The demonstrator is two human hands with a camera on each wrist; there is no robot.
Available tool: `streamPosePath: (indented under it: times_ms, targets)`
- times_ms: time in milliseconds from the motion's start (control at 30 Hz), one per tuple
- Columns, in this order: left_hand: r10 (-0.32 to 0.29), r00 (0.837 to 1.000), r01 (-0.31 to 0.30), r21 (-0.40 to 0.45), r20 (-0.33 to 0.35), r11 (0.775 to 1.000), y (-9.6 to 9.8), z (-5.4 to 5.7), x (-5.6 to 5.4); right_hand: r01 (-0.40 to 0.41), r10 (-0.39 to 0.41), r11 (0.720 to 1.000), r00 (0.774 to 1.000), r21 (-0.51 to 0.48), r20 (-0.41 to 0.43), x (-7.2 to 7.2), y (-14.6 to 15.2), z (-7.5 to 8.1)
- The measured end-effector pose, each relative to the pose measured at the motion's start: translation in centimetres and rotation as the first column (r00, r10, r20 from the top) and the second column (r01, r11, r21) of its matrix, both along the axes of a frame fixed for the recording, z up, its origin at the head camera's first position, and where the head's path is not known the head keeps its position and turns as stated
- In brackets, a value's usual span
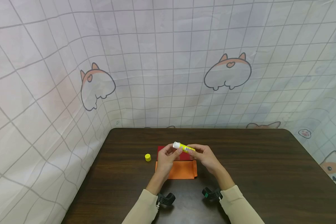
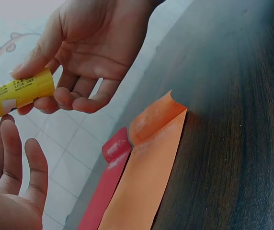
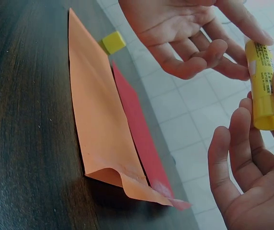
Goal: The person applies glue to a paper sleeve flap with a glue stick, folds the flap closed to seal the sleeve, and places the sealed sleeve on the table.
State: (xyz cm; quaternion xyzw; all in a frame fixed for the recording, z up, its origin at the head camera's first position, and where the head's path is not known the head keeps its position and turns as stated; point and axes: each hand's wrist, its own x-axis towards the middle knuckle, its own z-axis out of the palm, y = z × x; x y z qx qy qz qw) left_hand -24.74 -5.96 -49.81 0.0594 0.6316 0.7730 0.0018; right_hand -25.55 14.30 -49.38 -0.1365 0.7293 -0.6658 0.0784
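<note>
Above the table, both hands hold a yellow glue stick (image 1: 184, 147) with its white end toward the left. My left hand (image 1: 166, 158) pinches it near that white end, thumb on one side and fingers behind. The right hand (image 1: 205, 157) pinches the yellow base end between thumb and fingers; its other fingers (image 3: 218, 151) are spread loosely. Below lie an orange paper (image 1: 182, 171) and, just beyond it, a red paper (image 1: 189, 157), partly hidden by the hands. In the left wrist view, the orange paper's end flap (image 2: 154, 117) curls up, with whitish smears along the fold.
A yellow cap (image 1: 147, 157) stands on the dark wooden table (image 1: 123, 168), left of the papers. Behind the table hangs a white grid-patterned cloth (image 1: 162, 77) with cartoon dogs. Each wrist wears a black band (image 1: 165, 199).
</note>
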Motion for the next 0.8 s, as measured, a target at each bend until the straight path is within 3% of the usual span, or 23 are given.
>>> streamPosePath:
  times_ms: [267, 800]
  targets:
    - [0.012, 0.999, -0.012, 0.0, 0.032, 1.0, 0.05, 0.19, 0.1, -0.006, 0.006, 1.0, 1.0, 0.008, 0.012, 0.1, -0.3, 0.21]
    - [0.078, 0.997, -0.079, 0.057, 0.008, 0.995, 0.23, -0.11, -0.15, -0.02, 0.021, 0.999, 1.0, -0.037, 0.011, 0.28, -0.21, 0.59]
